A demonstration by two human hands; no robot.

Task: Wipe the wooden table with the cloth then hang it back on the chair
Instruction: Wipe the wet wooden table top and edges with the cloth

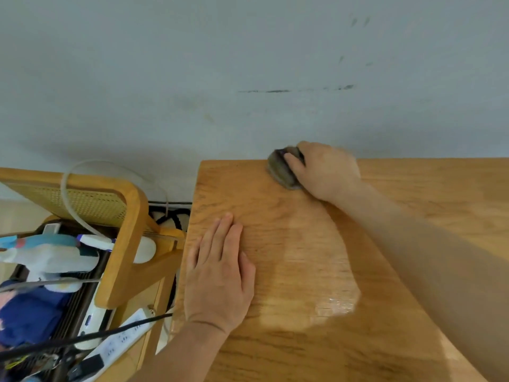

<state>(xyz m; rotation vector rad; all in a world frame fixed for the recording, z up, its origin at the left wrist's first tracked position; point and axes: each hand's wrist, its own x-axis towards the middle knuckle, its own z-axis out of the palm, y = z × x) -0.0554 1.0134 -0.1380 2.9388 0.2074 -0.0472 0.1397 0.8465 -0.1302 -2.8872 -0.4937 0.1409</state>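
The right hand (pixel 327 172) is far out, at the back edge of the wooden surface (pixel 289 340), right by the grey wall (pixel 192 78). Its fingers curl over the cloth (pixel 282 170) and hold it in a small, dark bunch. The cloth touches the wood near the back left corner. The hand looks a bit blurry, so I think it is rubbing.

The left hand (pixel 220 274) lies flat on the surface, near the left edge. Its fingers are straight and close together, and it holds nothing. I think it is there to lean on.

Between the two hands there is a shiny wet patch (pixel 316 271) on the wood. That part looks wiped. The wood on the far right looks dry.

So the step now is the wiping, and it does not look done. Next, the right hand needs to pull the cloth across the dry parts and press it down flat. The left hand will have to lift off so its spot can be wiped too.

The chair (pixel 129 216) stands just beside the left edge. A white power strip (pixel 118 340) and other things lie on it. The cloth goes on the chair last.
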